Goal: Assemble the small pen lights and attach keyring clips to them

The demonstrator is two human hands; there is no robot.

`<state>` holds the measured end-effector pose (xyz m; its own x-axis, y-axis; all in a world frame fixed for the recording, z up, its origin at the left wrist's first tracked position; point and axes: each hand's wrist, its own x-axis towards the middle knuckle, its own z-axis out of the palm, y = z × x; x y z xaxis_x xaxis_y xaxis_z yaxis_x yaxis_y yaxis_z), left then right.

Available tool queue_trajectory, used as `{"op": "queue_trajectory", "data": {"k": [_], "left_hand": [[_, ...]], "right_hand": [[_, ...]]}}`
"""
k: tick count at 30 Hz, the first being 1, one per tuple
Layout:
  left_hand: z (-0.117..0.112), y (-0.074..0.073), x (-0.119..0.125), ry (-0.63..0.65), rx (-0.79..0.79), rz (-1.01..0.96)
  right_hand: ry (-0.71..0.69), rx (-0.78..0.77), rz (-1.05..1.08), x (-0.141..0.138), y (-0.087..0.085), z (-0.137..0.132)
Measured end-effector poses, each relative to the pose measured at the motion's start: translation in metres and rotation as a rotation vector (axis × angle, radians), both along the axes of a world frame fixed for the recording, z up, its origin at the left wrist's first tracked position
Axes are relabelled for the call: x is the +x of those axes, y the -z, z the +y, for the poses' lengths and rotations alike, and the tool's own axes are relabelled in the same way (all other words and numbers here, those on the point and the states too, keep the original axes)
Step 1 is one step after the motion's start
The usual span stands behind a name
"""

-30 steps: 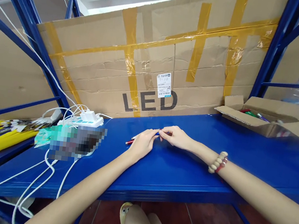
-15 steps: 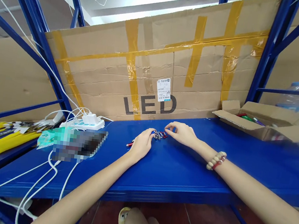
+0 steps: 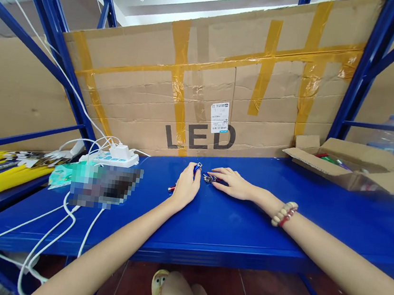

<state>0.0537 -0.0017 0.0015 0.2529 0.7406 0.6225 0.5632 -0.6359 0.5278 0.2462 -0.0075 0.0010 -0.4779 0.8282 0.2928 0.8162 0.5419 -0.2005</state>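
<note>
My left hand (image 3: 187, 184) is closed round a small blue metal piece with a silver clasp (image 3: 198, 166) at its top; its exact kind is too small to tell. Beside that hand, a thin red metal tube (image 3: 171, 189) lies on the blue tabletop, partly covered by the hand. To the right, a little heap of silver clasps (image 3: 208, 178) with bits of blue and red rests on the table. My right hand (image 3: 233, 183) has its fingers stretched out over the heap's right side, fingertips at the pieces, and hides part of them.
An open cardboard box (image 3: 338, 169) with coloured tubes stands at the right. A white power strip (image 3: 124, 158) with cables and a blurred device (image 3: 106, 186) are at the left. Taped cardboard (image 3: 144, 107) walls off the back of the blue table (image 3: 244, 230).
My left hand has lifted the blue piece slightly away from the heap, its clasp now pointing up. My right hand has moved left and spread its fingers over the heap.
</note>
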Motion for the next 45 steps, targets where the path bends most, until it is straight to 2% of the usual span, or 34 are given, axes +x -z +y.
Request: {"op": "queue_trajectory", "data": {"k": [4,8,16,22,27,30,34,38,42,45], "left_hand": [[0.002,0.003,0.001,-0.016,-0.047,-0.037],[0.002,0.004,0.001,-0.004,-0.083,-0.021],[-0.002,0.002,0.001,0.004,-0.036,0.05],[-0.004,0.002,0.002,0.005,-0.039,0.076],[-0.004,0.001,0.002,0.008,-0.062,0.072],[-0.004,0.001,0.002,0.003,-0.071,0.069],[-0.003,0.001,0.002,0.003,-0.089,0.063],[-0.003,0.001,0.0,0.076,-0.091,0.042],[-0.003,0.001,-0.001,0.126,-0.053,0.004],[-0.002,0.002,-0.001,0.151,-0.029,-0.005]], "right_hand": [[0.029,-0.019,-0.028,-0.003,-0.001,-0.001],[0.078,0.03,-0.034,-0.001,-0.006,-0.004],[0.027,0.077,-0.043,-0.005,-0.003,-0.003],[0.059,0.178,-0.084,-0.002,-0.01,-0.002],[0.083,0.204,-0.074,-0.003,-0.011,-0.002],[0.092,0.214,-0.043,-0.004,-0.011,-0.003],[0.036,0.287,0.093,-0.006,-0.013,-0.006],[-0.026,0.304,0.221,-0.01,-0.017,-0.011],[-0.103,0.289,0.249,-0.011,-0.016,-0.012],[-0.093,0.269,0.273,-0.011,-0.015,-0.011]]}}
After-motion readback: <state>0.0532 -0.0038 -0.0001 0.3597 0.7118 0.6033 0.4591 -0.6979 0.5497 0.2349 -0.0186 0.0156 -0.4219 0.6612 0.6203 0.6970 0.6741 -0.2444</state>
